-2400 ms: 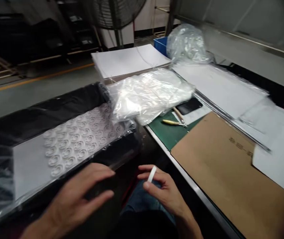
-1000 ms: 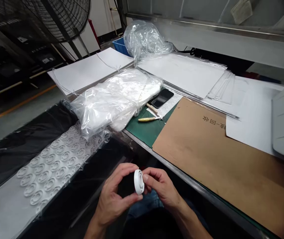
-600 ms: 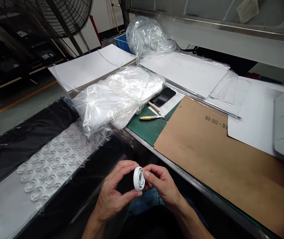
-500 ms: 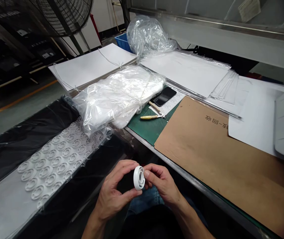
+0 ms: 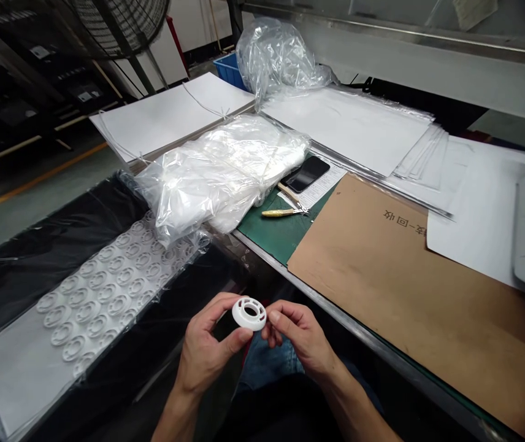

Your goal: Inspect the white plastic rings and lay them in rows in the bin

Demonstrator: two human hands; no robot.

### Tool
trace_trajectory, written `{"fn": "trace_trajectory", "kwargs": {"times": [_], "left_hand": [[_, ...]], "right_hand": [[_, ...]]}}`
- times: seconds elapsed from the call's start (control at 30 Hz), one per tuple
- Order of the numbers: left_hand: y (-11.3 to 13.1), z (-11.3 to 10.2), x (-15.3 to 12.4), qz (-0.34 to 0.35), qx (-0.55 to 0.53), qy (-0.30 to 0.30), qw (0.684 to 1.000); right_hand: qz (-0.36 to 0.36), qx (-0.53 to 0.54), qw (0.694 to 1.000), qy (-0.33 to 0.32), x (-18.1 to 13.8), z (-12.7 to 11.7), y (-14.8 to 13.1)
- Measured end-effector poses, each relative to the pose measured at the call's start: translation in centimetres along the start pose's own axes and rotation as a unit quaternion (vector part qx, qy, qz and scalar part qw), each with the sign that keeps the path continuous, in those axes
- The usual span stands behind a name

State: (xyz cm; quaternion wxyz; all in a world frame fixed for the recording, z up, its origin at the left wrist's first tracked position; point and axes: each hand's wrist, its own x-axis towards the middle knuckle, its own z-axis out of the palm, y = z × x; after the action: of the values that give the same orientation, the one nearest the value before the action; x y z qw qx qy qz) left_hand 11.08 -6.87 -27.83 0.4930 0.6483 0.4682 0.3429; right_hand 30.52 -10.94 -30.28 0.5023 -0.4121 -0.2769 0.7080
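A round white plastic ring [image 5: 257, 325] with a central hole and several slots around its face is held over my lap. My left hand [image 5: 210, 337] grips its left side between thumb and fingers. At the ring's right edge, my right hand [image 5: 297, 331] has its thumb and forefinger pinched together, with the other fingers curled below. Its fingertips meet the rim there. To the left, several similar white rings [image 5: 88, 310] lie in rows on a white sheet [image 5: 14, 380] with clear plastic film around them.
On the green table mat [image 5: 272, 236] are yellow-handled nippers [image 5: 281, 213], a phone [image 5: 307, 174] and a printed paper. Brown cardboard [image 5: 410, 307] covers the right side. Bagged material [image 5: 226, 166], white sheets [image 5: 349, 123] and a plastic bag [image 5: 276, 58] lie farther back. A fan [image 5: 119, 24] stands behind.
The ring has been tilted so its slotted face points upward, where before it stood nearly on edge facing right. Both hands stay at about the same place; the view has shifted slightly.
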Motion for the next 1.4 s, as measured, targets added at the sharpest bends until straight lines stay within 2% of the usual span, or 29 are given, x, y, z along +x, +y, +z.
{"fn": "trace_trajectory", "kwargs": {"times": [0.33, 0.73, 0.93, 1.17, 1.4], "left_hand": [[-0.1, -0.13, -0.21, -0.043, 0.001, -0.001, 0.999], [-0.16, -0.12, -0.17, -0.037, -0.019, -0.025, 0.999], [0.13, 0.12, -0.56, 0.02, 0.004, -0.023, 1.0], [0.03, 0.68, -0.96, 0.118, 0.057, -0.026, 0.991], [-0.2, 0.75, -0.93, 0.172, 0.073, -0.039, 0.982]], "right_hand": [[-0.002, 0.004, 1.0, -0.004, -0.13, -0.16, 0.17], [-0.005, 0.004, 1.0, -0.009, -0.26, -0.28, 0.18], [-0.001, 0.008, 1.0, -0.017, 0.05, -0.41, 0.22], [0.006, 0.007, 1.0, -0.011, 0.17, -0.59, 0.27], [-0.006, 0.003, 1.0, -0.006, 0.05, -0.68, 0.44]]}}
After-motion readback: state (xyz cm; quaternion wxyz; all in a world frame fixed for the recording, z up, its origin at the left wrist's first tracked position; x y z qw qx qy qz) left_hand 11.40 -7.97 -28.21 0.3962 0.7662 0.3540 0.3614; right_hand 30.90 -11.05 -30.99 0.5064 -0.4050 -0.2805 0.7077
